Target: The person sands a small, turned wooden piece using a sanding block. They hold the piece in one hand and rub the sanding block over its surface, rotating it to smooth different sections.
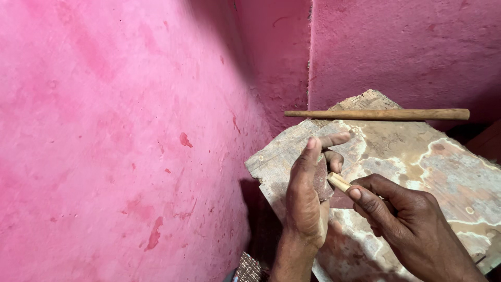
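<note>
A short pale wooden peg [339, 182] is pinched by the right hand [404, 222]. Its tip is pressed against a reddish-brown sanding scrap [322, 183] held in the left hand [306, 196].

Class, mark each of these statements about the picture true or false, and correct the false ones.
1. The long brown wooden stick lies at the far end of the worn, stained wooden board. True.
2. The right hand holds a small pale wooden peg. True.
3. The left hand rests flat on the pink plastered wall. False: it is held over the board, against a dark reddish piece.
4. The wall is painted blue. False: it is pink.
5. The peg's tip points away from the left hand. False: it meets the left palm.
</note>
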